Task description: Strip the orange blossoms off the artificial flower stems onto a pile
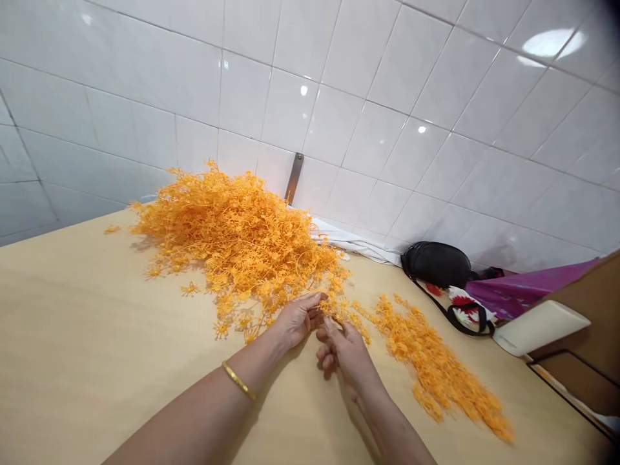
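A big tangled heap of orange artificial flower sprigs (232,232) lies on the table ahead of me. At its near right edge, my left hand (299,320) has its thumb and fingers closed around the thin end of an orange flower sprig (343,311). My right hand (346,352) meets it there, thumb and forefinger pinched on the same sprig, its other fingers curled. The exact grip points are partly hidden by the fingers. To the right lies a long, neater row of orange sprigs (438,361), apart from my hands.
At the back right sit a black bag (436,263) with a strap, red and white flowers (464,303), purple plastic (527,287) and a cream bottle (542,328) on its side. A cardboard box (593,310) stands at the right edge. A tiled wall (358,110) bounds the table.
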Action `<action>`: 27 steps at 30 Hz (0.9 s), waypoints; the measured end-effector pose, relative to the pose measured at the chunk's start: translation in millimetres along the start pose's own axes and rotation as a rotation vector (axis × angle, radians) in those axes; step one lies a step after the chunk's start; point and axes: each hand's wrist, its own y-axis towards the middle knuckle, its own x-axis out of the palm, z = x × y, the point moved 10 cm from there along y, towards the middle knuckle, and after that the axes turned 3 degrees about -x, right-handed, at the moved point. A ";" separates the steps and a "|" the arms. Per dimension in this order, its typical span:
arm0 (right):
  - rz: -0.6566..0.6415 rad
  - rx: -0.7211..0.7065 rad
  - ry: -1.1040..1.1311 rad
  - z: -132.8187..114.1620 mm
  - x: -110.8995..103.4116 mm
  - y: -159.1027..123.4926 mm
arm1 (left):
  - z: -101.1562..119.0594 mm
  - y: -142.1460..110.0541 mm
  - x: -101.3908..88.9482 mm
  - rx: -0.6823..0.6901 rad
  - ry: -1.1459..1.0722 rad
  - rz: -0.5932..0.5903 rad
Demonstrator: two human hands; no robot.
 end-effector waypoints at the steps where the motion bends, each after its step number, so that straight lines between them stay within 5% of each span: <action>1: 0.014 0.040 0.132 2.8 2.2 5.2 | -1.3 0.0 1.3 -0.008 0.007 -0.011; 8: 0.130 0.027 0.490 8.9 1.5 21.2 | -10.0 1.2 6.0 -0.098 0.063 -0.080; 15: -0.113 0.080 0.379 12.0 15.9 14.0 | -15.0 0.8 4.5 -0.191 0.051 -0.057; 19: -0.162 0.089 0.351 12.7 26.9 -14.1 | -4.8 3.8 -7.0 -0.083 0.021 0.112; 22: -0.367 0.093 0.321 21.2 55.8 -53.1 | 3.8 6.4 -13.5 -0.001 -0.022 0.191; 24: -0.466 0.084 0.289 28.4 67.4 -74.0 | 4.5 7.4 -13.2 0.000 -0.022 0.181; 27: -0.387 0.050 0.276 31.1 54.3 -74.6 | 2.0 6.3 -9.2 -0.024 -0.006 0.118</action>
